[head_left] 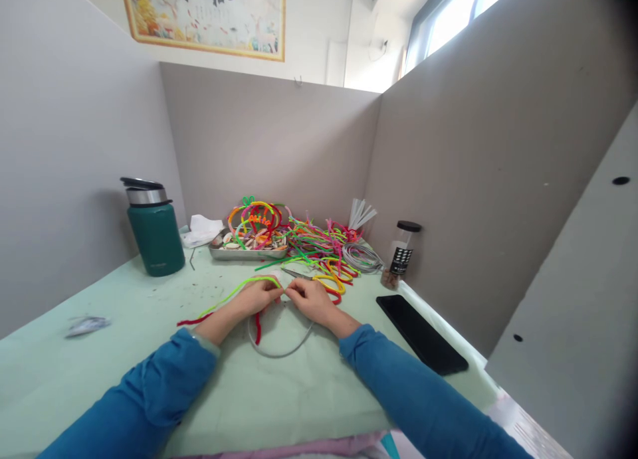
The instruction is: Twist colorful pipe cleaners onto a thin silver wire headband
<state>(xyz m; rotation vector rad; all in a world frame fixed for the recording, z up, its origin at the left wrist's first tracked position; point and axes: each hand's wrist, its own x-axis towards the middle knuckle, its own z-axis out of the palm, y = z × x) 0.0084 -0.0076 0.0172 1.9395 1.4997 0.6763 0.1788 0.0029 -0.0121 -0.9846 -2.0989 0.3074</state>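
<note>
My left hand (pixel 260 297) is closed on a bright green pipe cleaner (pixel 234 290), which trails left over my wrist. A red pipe cleaner (pixel 258 330) hangs below the same hand, and another red end lies past the wrist. My right hand (pixel 313 301) pinches with its fingertips close to the left ones; what lies in the pinch is too small to make out. A thin grey hoop (pixel 279 357) curves below both hands, its upper ends hidden by them. Just beyond the fingers lie scissors (pixel 297 274), beside yellow and red loops.
A metal tray (pixel 249 254) holds small pieces and colourful pipe-cleaner hoops. Right of it are piled pipe cleaners (pixel 319 240) and coiled grey wire (pixel 363 258). A green bottle (pixel 156 236) stands left; a clear jar (pixel 399 254) and black phone (pixel 421 334) are right. Grey partitions enclose the table.
</note>
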